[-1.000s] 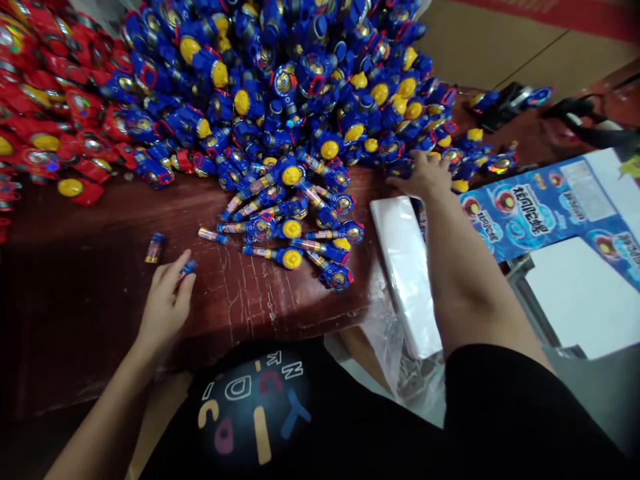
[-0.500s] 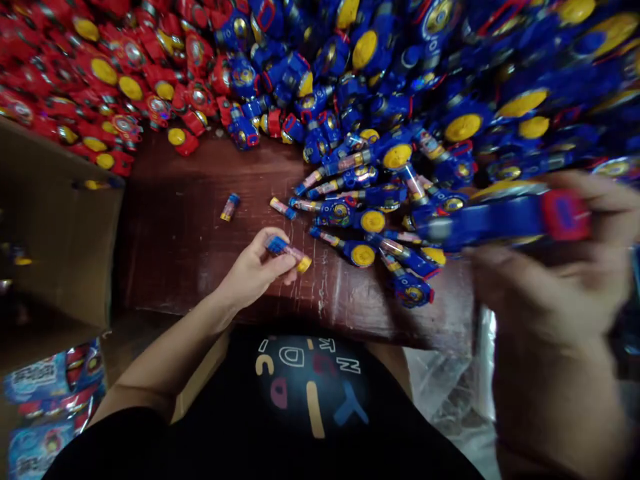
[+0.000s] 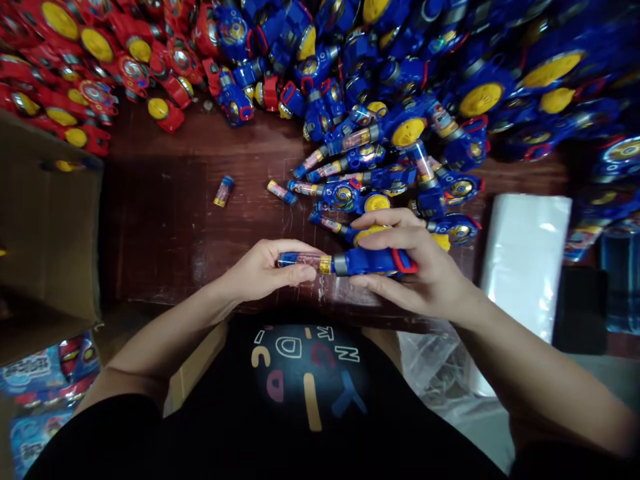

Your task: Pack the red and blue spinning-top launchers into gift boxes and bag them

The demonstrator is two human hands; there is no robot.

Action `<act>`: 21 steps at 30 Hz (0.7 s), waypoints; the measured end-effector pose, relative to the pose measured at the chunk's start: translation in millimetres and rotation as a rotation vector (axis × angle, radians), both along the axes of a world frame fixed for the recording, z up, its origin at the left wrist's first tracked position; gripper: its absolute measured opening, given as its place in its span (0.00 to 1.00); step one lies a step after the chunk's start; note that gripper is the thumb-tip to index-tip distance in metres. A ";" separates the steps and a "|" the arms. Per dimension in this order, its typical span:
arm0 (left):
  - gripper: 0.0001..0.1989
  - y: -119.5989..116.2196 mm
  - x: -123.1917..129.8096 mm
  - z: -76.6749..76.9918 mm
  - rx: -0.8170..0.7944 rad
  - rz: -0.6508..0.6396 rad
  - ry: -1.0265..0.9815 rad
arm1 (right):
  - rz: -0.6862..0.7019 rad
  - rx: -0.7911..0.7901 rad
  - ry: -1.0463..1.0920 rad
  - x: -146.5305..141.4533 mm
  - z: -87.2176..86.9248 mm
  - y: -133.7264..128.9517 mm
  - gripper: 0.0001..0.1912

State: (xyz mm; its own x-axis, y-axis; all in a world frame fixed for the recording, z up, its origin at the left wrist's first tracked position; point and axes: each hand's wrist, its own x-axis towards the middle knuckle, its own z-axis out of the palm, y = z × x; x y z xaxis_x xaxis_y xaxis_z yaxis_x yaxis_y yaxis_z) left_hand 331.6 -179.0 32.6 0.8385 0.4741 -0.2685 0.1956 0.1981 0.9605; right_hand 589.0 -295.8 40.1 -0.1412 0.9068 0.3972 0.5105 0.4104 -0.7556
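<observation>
The toy (image 3: 373, 262), clasped in my right fingers (image 3: 400, 238), had reached the tube (image 3: 306, 259) my left fingers (image 3: 295, 275) pinched. Straight alignment mattered, I judged.

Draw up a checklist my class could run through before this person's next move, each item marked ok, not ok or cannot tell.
1. Left hand grips the tube: ok.
2. Right hand holds the blue toy: ok.
3. Tube's yellow end lined up with the toy's grey collar: ok.
4. Tube fixed firmly to the toy: cannot tell; the join looks close, but firmness does not show.
5. Two other tubes clear of both hands: ok, they lie on the table.
6. Red pile separate from blue pile: not ok, they meet.
</observation>
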 end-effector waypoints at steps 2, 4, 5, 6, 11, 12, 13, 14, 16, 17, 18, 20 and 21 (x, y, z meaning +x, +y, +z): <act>0.13 -2.5 2.9 -1.4 0.124 0.015 -0.007 | -0.033 0.015 0.015 -6.4 -2.1 1.3 0.22; 0.13 -4.4 4.5 -5.8 0.286 0.044 -0.054 | -0.112 -0.002 0.075 -15.2 -3.5 -0.6 0.20; 0.14 -4.4 4.8 -9.2 0.394 0.053 -0.092 | -0.164 -0.041 0.138 -19.9 -3.8 -2.3 0.20; 0.14 -3.3 4.6 -13.2 0.525 0.058 -0.135 | -0.219 -0.117 0.226 -24.4 -3.8 -4.1 0.21; 0.15 18.3 0.2 -29.0 1.249 -0.076 -0.342 | -0.261 -0.876 0.861 -34.9 -5.9 -6.0 0.30; 0.16 23.7 -0.3 -28.7 1.316 -0.138 -0.350 | -0.235 -0.964 0.949 -33.6 -6.8 -4.7 0.32; 0.16 28.6 -0.3 -27.0 1.333 -0.180 -0.325 | -0.227 -0.991 1.010 -31.4 -7.7 -3.3 0.33; 0.18 32.4 0.3 -24.1 1.297 -0.188 -0.271 | -0.241 -0.970 1.043 -28.5 -8.3 -2.0 0.34; 0.28 35.9 3.1 -17.1 1.077 -0.140 -0.109 | -0.299 -0.841 1.026 -21.8 -8.5 -0.5 0.35; 0.30 35.7 5.1 -14.1 0.934 -0.118 -0.036 | -0.328 -0.769 0.989 -18.5 -8.2 -0.4 0.35; 0.28 34.3 7.2 -12.0 0.820 -0.101 0.010 | -0.349 -0.715 0.949 -15.6 -7.7 -0.7 0.35; 0.20 29.6 10.9 -12.0 0.812 -0.077 -0.014 | -0.356 -0.698 0.923 -10.7 -6.7 -1.8 0.35; 0.18 27.2 12.1 -14.1 0.927 -0.052 -0.076 | -0.340 -0.742 0.947 -8.7 -6.3 -2.4 0.35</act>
State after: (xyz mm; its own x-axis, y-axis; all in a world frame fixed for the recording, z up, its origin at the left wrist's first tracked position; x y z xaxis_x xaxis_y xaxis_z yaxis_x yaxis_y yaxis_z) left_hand 343.8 -151.8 18.6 0.8646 0.4331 0.2546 0.1131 -0.6614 0.7414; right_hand 580.3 -298.2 33.8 0.2055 0.8896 -0.4078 -0.3629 -0.3177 -0.8760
